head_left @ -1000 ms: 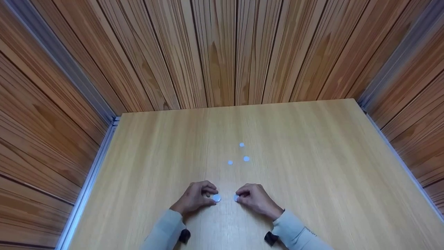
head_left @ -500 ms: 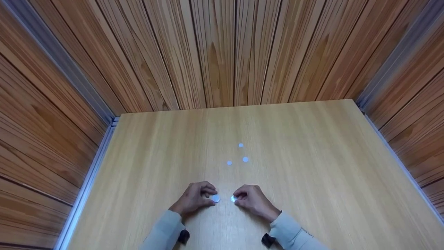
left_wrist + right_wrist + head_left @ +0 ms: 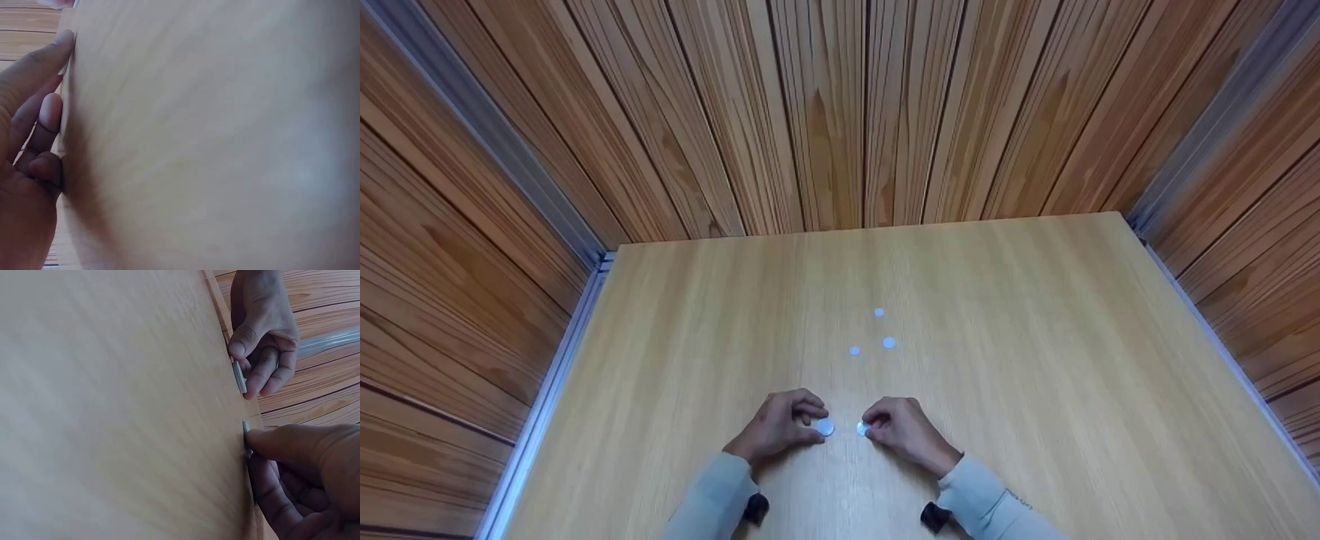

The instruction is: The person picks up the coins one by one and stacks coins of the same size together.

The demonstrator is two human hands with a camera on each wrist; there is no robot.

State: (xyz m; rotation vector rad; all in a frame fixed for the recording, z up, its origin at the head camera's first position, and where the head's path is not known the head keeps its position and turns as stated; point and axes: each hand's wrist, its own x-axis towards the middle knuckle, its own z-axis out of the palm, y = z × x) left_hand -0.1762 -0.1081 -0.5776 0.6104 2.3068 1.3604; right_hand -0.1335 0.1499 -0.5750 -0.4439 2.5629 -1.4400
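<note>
My left hand (image 3: pixel 778 424) rests low over the table with thumb and forefinger at the edges of a silvery coin (image 3: pixel 825 427). Facing it, my right hand (image 3: pixel 906 433) pinches another silvery coin (image 3: pixel 862 428), partly covered by the fingertips. A short gap separates the two coins. The right wrist view has both edge-on at the tabletop: the left hand's coin (image 3: pixel 240 377) above, the right hand's coin (image 3: pixel 246 436) below. In the left wrist view the thumb (image 3: pixel 42 64) reaches to the table surface, and the coin there is mostly hidden.
Three more silvery coins lie flat beyond the hands: a far coin (image 3: pixel 879 312), a right coin (image 3: pixel 889 343) and a left coin (image 3: pixel 854 351). Wood-plank walls (image 3: pixel 825 112) and metal rails (image 3: pixel 547 397) bound the table (image 3: pixel 1020 315).
My right hand has slid slightly left with its coin, narrowing the gap to the other one, and more of that coin shows. My left hand and the three far coins stay put.
</note>
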